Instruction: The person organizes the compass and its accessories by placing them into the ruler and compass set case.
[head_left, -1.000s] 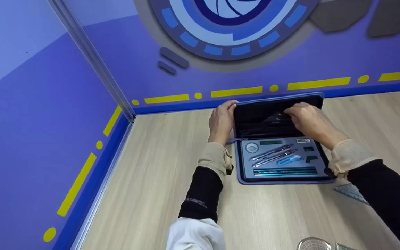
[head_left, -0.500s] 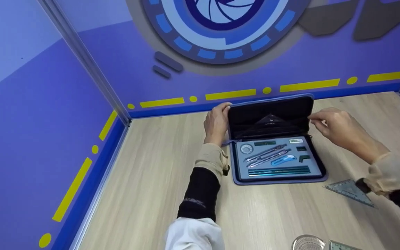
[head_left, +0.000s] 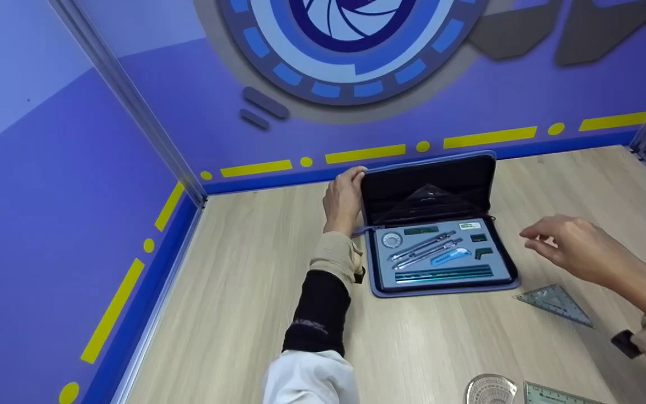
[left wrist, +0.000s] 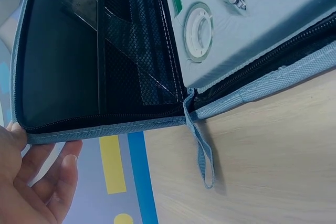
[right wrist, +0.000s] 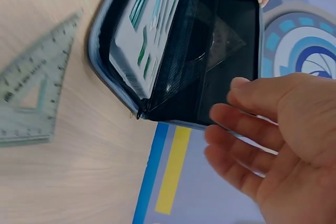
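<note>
A zip case (head_left: 441, 292) of drawing tools lies unfolded on the table, its black lid (head_left: 469, 174) standing up at the back. My left hand (head_left: 342, 202) pinches the lid's upper left corner; in the left wrist view the thumb is at the edge, fingers behind. A clear set square (right wrist: 226, 43) sits in the lid's mesh pocket. My right hand (head_left: 572, 244) hovers right of the case, fingers loosely bent and holding nothing. The grey tray carries two metal compasses (head_left: 424, 247), a blue cutter (head_left: 451, 257), dark green pencils (head_left: 443, 274) and a white ring (head_left: 392, 240).
Right of the case lies another clear set square (head_left: 557, 304) on the wooden table. A protractor (head_left: 490, 390) and a ruler-like scale (head_left: 553, 394) are at the front edge of view. Printed blue wall panels (head_left: 278, 140) rise behind and left. A zip pull loop (left wrist: 202, 153) hangs by the hinge.
My right hand has left the lid's pocket and moved right and down, away from the case. The set square stays in the pocket. My left hand keeps its hold on the lid.
</note>
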A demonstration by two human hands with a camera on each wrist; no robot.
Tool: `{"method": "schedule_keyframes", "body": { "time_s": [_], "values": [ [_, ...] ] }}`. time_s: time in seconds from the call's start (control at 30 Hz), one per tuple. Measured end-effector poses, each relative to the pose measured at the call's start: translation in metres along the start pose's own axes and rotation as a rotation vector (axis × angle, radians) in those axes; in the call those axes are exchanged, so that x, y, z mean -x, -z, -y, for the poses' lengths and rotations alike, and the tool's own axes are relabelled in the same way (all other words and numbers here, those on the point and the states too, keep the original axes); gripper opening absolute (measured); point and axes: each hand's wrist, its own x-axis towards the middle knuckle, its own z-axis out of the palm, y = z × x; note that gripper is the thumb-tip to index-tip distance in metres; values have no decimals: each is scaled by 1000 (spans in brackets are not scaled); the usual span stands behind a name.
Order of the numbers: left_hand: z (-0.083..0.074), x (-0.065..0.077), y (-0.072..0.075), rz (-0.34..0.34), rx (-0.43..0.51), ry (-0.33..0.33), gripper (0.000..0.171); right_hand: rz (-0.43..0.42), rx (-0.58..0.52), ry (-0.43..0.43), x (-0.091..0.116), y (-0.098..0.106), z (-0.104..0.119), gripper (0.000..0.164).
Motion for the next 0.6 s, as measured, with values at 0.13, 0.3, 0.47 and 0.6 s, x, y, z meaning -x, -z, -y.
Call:
{"method": "schedule_keyframes", "body": {
  "time_s": [0.13, 0.3, 0.47, 0.6],
  "values": [
    [-1, 1, 1, -1, 0, 0, 29, 91, -14, -48, 16, 2, 7, 18],
    [-1, 2, 2, -1, -3, 3, 29, 178, -39, -99, 30, 4, 14, 19],
    [-1, 2, 2, -2, -3, 12, 28, 245, -50, -161, 44, 5, 20, 21],
    [-1, 2, 2, 2, -1, 17, 28, 293, -58, -197, 56, 6, 26, 22]
  ]
}}
